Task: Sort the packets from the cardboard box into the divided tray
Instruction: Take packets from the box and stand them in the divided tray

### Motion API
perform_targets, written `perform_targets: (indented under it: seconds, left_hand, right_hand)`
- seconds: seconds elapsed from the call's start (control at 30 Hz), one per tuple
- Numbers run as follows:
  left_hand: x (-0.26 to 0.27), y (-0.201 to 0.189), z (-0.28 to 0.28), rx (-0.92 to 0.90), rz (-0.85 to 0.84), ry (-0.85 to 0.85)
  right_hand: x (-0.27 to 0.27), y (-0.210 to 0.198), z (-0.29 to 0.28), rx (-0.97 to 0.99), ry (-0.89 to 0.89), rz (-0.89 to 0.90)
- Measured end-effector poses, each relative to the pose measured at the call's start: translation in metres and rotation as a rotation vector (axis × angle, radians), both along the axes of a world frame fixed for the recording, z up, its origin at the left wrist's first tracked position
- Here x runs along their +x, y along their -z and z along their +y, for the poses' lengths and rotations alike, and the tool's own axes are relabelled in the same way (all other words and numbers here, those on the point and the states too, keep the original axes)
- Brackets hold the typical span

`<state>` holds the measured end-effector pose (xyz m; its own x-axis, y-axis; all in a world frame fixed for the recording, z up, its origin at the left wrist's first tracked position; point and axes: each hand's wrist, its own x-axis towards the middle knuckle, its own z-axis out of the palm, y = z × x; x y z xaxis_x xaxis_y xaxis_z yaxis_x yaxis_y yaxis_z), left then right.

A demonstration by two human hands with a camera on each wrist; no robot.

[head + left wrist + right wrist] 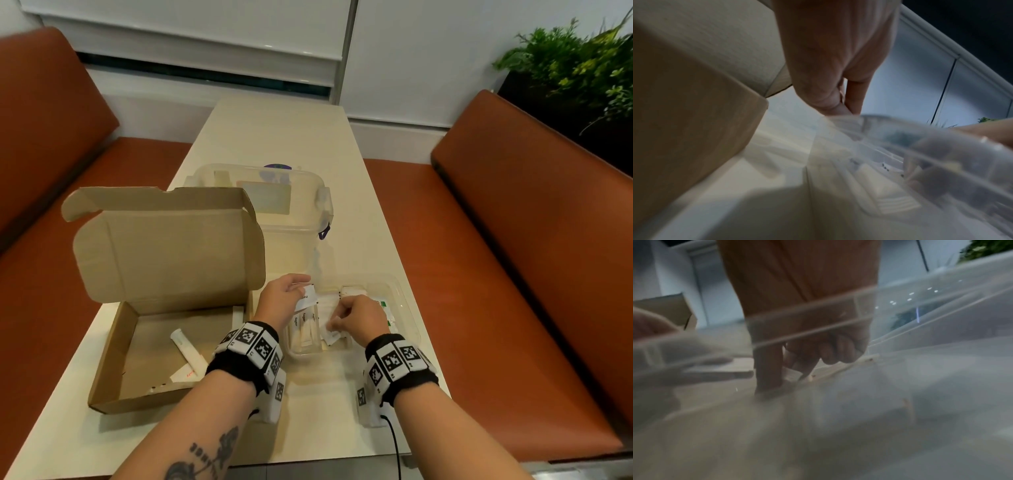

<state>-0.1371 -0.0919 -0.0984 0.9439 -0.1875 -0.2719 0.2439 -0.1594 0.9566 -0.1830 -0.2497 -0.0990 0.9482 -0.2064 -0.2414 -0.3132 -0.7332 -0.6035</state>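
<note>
- Both my hands are over the divided tray (406, 310): my left hand (279, 296) pinches a white packet (307, 298) by its far end, fingers curled round it, just past the tray's left compartment.
- My right hand (356, 313) has its fingers curled down into the middle compartment, and the thumb and forefinger nip a small white packet (333, 334) at the near edge of that section; the right wrist view shows a scrap of white held between the fingertips (768, 378), though it is blurred.
- Directly under my left hand, long white sticks marked "Sugar" (301, 329) already lie side by side in the left compartment, so I judge that section well on its way.
- Beyond my right hand, flat white sachets fill the middle, and to the right of it lie packets with green print (385, 305).
- Left of my left wrist sits the cardboard box (137, 349), lid up; a white tube-like packet (185, 347) and a flat sachet with red print (186, 373) are left inside, as far as I can see.
- My reckoning: most of the sorting is done, two packets are in hand, and at least two wait in the box.
- Farther off than both hands, on the counter (281, 130), stands a clear lidded tub (291, 219).
</note>
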Motion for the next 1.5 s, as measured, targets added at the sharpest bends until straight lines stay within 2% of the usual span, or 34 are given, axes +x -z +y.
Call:
perform_targets:
  seconds: [0.03,0.13,0.2,0.27,0.4,0.47,0.6,0.67,0.93,1.23,1.5]
  left_hand:
    - [0.0,0.0,0.0,0.006,0.0,0.004]
    - [0.001,-0.001,0.0,0.027,-0.003,0.014]
    - [0.001,-0.002,0.0,0.037,-0.001,0.016]
    - [0.0,-0.003,0.001,0.044,0.0,0.017]
    - [-0.002,-0.004,0.001,0.07,-0.02,0.024]
    - [-0.003,-0.004,0.001,0.09,-0.041,0.041]
    - [-0.004,-0.005,-0.003,0.206,-0.106,0.109]
    - [-0.004,-0.006,-0.003,0.225,-0.104,0.104]
    - [-0.005,-0.008,-0.003,0.226,-0.085,0.086]
    - [-0.003,-0.006,-0.003,0.228,-0.084,0.09]
    - [-0.003,-0.007,-0.003,0.178,-0.06,0.069]
  right_hand:
    - [0.001,0.002,0.002,-0.049,-0.023,-0.006]
    - [0.001,0.005,0.006,-0.371,-0.18,-0.043]
    - [0.002,0.006,0.007,-0.49,-0.265,-0.06]
    - [0.003,0.005,0.004,-0.482,-0.255,-0.072]
    - [0.005,0.004,-0.002,-0.25,-0.092,-0.088]
    - [0.004,0.007,-0.002,-0.198,-0.054,-0.104]
    - [0.003,0.013,0.002,-0.507,-0.141,-0.144]
    - [0.004,0.013,0.004,-0.595,-0.167,-0.161]
    - [0.004,0.011,0.004,-0.669,-0.238,-0.221]
    - [0.003,0.008,0.001,-0.792,-0.362,-0.18]
    - [0.0,0.012,-0.001,-0.744,-0.319,-0.161]
